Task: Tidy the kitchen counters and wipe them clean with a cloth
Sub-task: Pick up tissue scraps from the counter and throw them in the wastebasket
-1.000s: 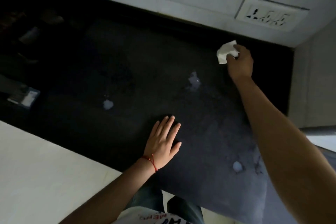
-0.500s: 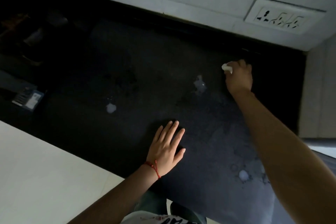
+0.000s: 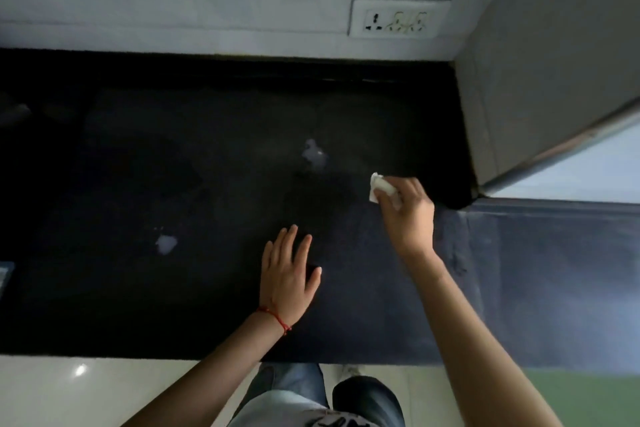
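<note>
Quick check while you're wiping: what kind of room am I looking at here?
Most likely a home kitchen. A dark stone counter runs along a pale wall with a socket plate above it, pale wet patches lie on the counter, and the right hand holds a white cloth over it.

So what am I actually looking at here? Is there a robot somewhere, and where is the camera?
There is no robot here, just a person's two bare hands. The camera sits on the person's head and looks down, so you see their own arms reaching out over a dark kitchen counter. The left hand lies flat on the counter with fingers spread; a red thread circles its wrist. The right hand grips a small white cloth, crumpled, down at the surface. Two pale wet patches show on the counter, one near the cloth and one further left. A wall socket sits above.
</note>
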### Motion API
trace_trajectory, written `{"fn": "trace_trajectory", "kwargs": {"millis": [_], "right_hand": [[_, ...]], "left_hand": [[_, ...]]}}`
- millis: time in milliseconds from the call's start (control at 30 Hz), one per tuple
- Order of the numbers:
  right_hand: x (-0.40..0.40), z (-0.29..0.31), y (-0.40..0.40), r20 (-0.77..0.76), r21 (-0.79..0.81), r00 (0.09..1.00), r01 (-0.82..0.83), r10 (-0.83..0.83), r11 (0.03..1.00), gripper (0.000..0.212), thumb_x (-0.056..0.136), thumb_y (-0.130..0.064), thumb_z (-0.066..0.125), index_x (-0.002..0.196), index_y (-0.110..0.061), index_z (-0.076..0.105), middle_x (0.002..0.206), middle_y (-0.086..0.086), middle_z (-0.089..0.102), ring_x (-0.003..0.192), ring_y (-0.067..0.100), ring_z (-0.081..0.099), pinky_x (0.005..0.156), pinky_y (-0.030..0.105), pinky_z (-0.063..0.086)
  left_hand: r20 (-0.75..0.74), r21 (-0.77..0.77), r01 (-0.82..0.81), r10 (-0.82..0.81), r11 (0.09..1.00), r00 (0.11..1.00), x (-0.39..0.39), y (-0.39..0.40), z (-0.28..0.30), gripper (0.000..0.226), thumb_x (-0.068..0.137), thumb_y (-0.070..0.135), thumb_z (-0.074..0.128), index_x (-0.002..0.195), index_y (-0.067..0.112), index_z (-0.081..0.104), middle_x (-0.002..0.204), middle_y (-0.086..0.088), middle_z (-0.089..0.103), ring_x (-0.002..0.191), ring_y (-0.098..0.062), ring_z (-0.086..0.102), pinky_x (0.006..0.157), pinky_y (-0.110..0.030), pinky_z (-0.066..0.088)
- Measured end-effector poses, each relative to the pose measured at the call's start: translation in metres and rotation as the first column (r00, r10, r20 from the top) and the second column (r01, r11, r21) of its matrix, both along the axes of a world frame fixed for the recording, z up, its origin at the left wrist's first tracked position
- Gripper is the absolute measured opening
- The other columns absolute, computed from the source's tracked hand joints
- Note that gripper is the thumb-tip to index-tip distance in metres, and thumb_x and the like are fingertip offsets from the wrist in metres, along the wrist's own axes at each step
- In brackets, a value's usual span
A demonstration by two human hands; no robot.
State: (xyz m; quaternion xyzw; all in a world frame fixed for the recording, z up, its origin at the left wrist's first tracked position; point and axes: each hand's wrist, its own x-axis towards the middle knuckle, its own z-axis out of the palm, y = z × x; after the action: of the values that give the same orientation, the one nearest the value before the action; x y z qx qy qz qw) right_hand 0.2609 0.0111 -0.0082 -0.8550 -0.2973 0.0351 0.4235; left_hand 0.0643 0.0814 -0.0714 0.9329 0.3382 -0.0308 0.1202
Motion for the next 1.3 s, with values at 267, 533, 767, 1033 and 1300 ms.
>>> {"fn": "trace_trajectory", "kwargs": {"millis": [267,533,767,1033,1300], "right_hand": [[-0.057,0.003,-0.14,-0.195,0.009,0.892,0.416,-0.407,0.909,0.015,0.081,-0.012,0.067,0.095,-0.011,0.069,0.093,-0.002,0.063,0.081,0.011,0.059,0.068,0.01,0.042],[-0.148,0.0,-0.288,-0.263,0.07,0.697,0.703,-0.667,0.707,0.015,0.079,-0.004,0.068,0.089,-0.015,0.069,0.085,-0.019,0.059,0.078,-0.012,0.055,0.065,0.001,0.037],[-0.26,-0.028,-0.432,-0.395,-0.031,0.303,0.939,-0.867,0.342,0.022,0.079,-0.006,0.067,0.082,-0.027,0.062,0.081,-0.006,0.064,0.077,-0.003,0.057,0.065,0.002,0.038],[-0.416,-0.068,-0.555,-0.463,-0.276,-0.282,0.947,-0.841,-0.165,0.009,0.081,-0.009,0.062,0.086,-0.014,0.068,0.092,0.011,0.066,0.085,0.029,0.059,0.068,0.029,0.04],[-0.524,-0.086,-0.599,-0.478,-0.364,-0.64,0.768,-0.602,-0.527,0.01,0.084,-0.013,0.061,0.089,-0.01,0.068,0.093,0.016,0.066,0.086,0.034,0.06,0.067,0.031,0.039]], "left_hand": [[0.238,-0.103,0.154,-0.126,0.983,0.963,0.017,-0.022,0.013,0.045,0.075,0.033,0.049,0.111,0.008,0.061,0.125,-0.021,0.057,0.116,-0.039,0.055,0.094,-0.051,0.046],[0.483,-0.188,0.621,-0.479,0.761,0.733,0.059,-0.134,0.039,0.033,0.08,0.025,0.044,0.092,0.006,0.068,0.09,-0.007,0.069,0.09,-0.008,0.051,0.082,-0.021,0.041],[0.321,-0.337,0.802,-0.741,0.493,0.59,0.052,-0.294,0.032,0.051,0.074,0.042,0.032,0.092,0.011,0.069,0.09,-0.005,0.07,0.086,-0.012,0.057,0.076,-0.023,0.043],[-0.065,-0.527,0.785,-0.936,0.327,0.346,-0.005,-0.436,-0.018,0.021,0.086,0.019,0.054,0.098,0.01,0.068,0.104,-0.009,0.07,0.1,-0.024,0.063,0.087,-0.027,0.045],[-0.244,-0.59,0.712,-0.925,0.38,0.292,-0.009,-0.545,-0.036,0.018,0.085,0.014,0.055,0.093,0.009,0.07,0.101,-0.012,0.072,0.1,-0.026,0.063,0.089,-0.03,0.045]]}}
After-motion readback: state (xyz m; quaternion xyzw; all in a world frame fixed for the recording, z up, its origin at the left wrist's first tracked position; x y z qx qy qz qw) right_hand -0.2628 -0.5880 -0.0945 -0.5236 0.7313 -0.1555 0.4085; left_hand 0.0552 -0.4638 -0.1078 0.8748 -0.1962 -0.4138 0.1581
